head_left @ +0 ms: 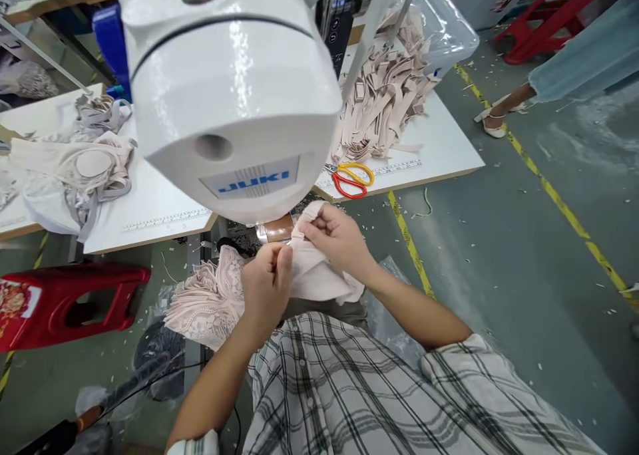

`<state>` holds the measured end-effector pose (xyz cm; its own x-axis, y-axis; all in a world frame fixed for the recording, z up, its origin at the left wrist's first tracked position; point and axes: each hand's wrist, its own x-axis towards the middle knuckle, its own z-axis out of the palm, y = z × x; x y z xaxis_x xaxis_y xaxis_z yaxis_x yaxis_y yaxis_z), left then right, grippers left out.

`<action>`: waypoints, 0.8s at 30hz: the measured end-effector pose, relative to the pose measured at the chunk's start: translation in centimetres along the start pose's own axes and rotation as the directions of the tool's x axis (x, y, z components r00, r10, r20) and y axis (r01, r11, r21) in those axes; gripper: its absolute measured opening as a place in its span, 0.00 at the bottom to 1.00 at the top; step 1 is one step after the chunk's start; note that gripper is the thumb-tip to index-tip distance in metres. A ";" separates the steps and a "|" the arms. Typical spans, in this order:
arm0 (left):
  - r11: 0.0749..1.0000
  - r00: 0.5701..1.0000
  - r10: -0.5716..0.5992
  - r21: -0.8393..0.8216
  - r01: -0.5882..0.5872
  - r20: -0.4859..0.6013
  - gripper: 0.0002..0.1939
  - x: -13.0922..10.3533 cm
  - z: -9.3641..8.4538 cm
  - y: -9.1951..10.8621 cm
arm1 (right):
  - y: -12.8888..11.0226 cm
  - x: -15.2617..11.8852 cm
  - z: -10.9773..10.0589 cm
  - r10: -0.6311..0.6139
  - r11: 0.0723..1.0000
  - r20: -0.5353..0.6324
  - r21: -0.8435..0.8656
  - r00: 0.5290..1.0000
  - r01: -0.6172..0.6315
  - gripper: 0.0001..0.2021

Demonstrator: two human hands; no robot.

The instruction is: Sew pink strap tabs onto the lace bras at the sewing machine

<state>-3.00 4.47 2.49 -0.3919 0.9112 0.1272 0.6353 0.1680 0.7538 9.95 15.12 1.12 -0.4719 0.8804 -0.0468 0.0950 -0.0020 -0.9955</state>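
A pale pink fabric piece [319, 275] hangs below the white sewing machine head [234, 109], over my lap. My right hand [342, 239] pinches its upper edge between thumb and fingers. Just left of it, my left hand [268, 282] is closed with thumb against forefinger at the fabric's left edge; whatever lies between those fingertips is too small to make out. Behind my left hand, a stack of pink lace pieces [204, 302] fans out. The metal machine arm end [276, 230] sits just beyond my fingertips.
Red and yellow scissors [351, 179] lie at the table's front edge [429, 172], near a heap of beige straps [382, 102]. More fabric pieces [92, 165] cover the left table. A red stool [107, 299] stands at left. A person's leg [516, 101] shows at upper right.
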 end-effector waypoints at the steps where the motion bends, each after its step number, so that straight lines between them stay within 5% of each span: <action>1: 0.997 0.999 0.039 0.062 -0.037 -0.030 0.13 0.1 -0.1 -0.5 | -0.1 0.9 -0.1 -0.034 0.998 0.005 -0.043 0.999 0.034 0.10; 6: 0.890 0.961 0.277 0.371 -0.265 0.020 0.16 1.0 -0.8 -2.2 | -0.3 4.5 -0.1 -0.128 0.975 0.078 -0.171 0.989 0.140 0.07; 13: 0.844 0.968 0.249 0.482 -0.236 0.038 0.19 2.3 -1.5 -2.3 | -0.7 7.2 0.2 -0.227 0.901 0.131 -0.348 0.965 0.259 0.07; 24: 0.825 0.965 0.262 0.511 -0.241 0.033 0.17 3.1 -1.7 -2.4 | -1.5 7.8 0.6 -0.185 0.891 0.118 -0.399 0.976 0.217 0.03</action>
<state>-6.90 6.28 2.19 -0.1896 0.9353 0.2987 0.9588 0.1108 0.2617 5.62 21.72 2.16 -0.5815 0.8032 0.1289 0.3314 0.3786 -0.8642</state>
